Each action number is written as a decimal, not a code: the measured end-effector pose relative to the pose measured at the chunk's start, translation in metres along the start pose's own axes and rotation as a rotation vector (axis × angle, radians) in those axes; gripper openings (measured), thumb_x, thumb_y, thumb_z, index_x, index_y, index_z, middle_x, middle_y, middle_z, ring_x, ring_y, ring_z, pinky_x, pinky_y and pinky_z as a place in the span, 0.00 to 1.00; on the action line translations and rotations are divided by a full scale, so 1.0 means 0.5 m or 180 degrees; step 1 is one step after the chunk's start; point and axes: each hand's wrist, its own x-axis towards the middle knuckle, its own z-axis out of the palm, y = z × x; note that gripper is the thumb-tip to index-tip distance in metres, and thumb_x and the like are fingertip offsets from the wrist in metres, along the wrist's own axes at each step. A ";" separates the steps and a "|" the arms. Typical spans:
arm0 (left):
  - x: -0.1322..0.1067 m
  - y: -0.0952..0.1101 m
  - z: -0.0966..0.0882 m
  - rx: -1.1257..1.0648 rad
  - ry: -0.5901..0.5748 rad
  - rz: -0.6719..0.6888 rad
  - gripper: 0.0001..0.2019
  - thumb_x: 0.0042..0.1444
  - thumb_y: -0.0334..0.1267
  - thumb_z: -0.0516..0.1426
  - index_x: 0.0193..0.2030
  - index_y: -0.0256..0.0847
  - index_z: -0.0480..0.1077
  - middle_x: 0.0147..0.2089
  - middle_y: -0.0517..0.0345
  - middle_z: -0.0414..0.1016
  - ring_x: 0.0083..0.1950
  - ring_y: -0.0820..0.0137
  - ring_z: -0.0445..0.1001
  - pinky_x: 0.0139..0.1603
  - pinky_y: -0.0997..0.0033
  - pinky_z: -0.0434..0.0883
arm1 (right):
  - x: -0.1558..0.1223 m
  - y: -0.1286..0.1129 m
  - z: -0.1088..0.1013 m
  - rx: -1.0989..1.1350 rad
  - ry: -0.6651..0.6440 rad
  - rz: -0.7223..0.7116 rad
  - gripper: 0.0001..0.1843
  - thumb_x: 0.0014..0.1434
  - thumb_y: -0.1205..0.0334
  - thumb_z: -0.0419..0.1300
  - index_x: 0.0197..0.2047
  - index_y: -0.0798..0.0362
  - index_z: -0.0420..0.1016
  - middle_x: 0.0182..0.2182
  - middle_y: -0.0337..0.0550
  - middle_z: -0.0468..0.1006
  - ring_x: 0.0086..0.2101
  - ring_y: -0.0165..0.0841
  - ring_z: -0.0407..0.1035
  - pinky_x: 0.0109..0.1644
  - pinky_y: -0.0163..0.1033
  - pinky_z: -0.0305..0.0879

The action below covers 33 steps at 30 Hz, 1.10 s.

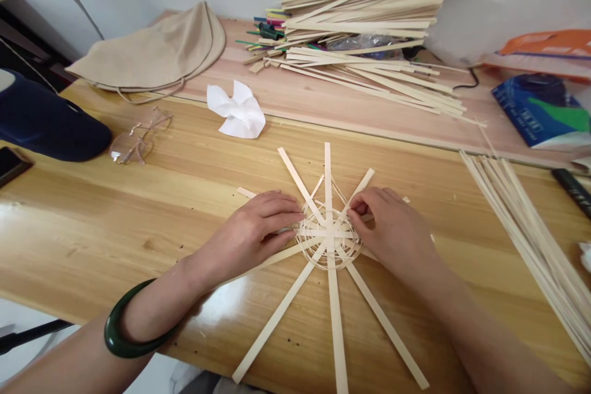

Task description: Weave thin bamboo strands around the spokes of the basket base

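Note:
A round woven base of pale bamboo-like strips (329, 240) lies flat on the table, its wide spokes fanning out around a ring of thin weaving strands. At its left edge, my left hand (258, 225) has its fingers and thumb closed on the rim of the weave. My right hand (390, 228) pinches at the upper right rim, thumb against curled fingers, where a thin weaving strand (339, 189) loops up between the spokes. The fingertips hide exactly where that strand is gripped. A dark green bangle (115, 326) circles my left wrist.
Thin loose strips (521, 228) lie at the right, near a black marker (572, 191). Stacked flat strips (364, 12) fill the back shelf. Crumpled white paper (240, 111), glasses (138, 135), a beige cloth (157, 52) and a blue packet (545, 111) lie around the work.

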 end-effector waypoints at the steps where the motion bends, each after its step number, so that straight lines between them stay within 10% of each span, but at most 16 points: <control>1: -0.001 -0.001 0.001 0.0017 0.0001 0.0014 0.11 0.65 0.35 0.58 0.52 0.36 0.75 0.53 0.49 0.77 0.57 0.63 0.73 0.62 0.56 0.71 | 0.000 -0.001 0.006 -0.0073 0.0125 -0.0058 0.01 0.57 0.64 0.59 0.35 0.51 0.72 0.29 0.40 0.77 0.32 0.37 0.69 0.34 0.41 0.61; 9: -0.001 0.000 0.004 0.0090 -0.0032 0.0003 0.11 0.65 0.34 0.58 0.52 0.37 0.75 0.53 0.50 0.78 0.58 0.63 0.72 0.61 0.57 0.72 | 0.016 -0.016 0.025 -0.0473 0.0535 -0.0229 0.06 0.60 0.64 0.57 0.30 0.51 0.70 0.25 0.43 0.76 0.32 0.39 0.68 0.30 0.41 0.55; 20: -0.003 0.000 0.015 0.0060 0.0044 0.0023 0.10 0.65 0.35 0.57 0.51 0.38 0.75 0.52 0.52 0.78 0.57 0.64 0.73 0.62 0.59 0.71 | 0.021 -0.017 0.005 0.0446 -0.0173 0.0085 0.05 0.58 0.66 0.56 0.31 0.50 0.72 0.30 0.41 0.77 0.30 0.35 0.69 0.32 0.39 0.61; 33: -0.002 -0.001 0.013 0.0011 0.0068 0.0040 0.10 0.64 0.34 0.58 0.51 0.37 0.75 0.51 0.52 0.79 0.57 0.65 0.73 0.63 0.59 0.70 | 0.014 -0.022 0.017 0.0810 -0.0079 -0.0160 0.07 0.62 0.65 0.54 0.35 0.50 0.73 0.35 0.43 0.77 0.36 0.37 0.70 0.37 0.42 0.64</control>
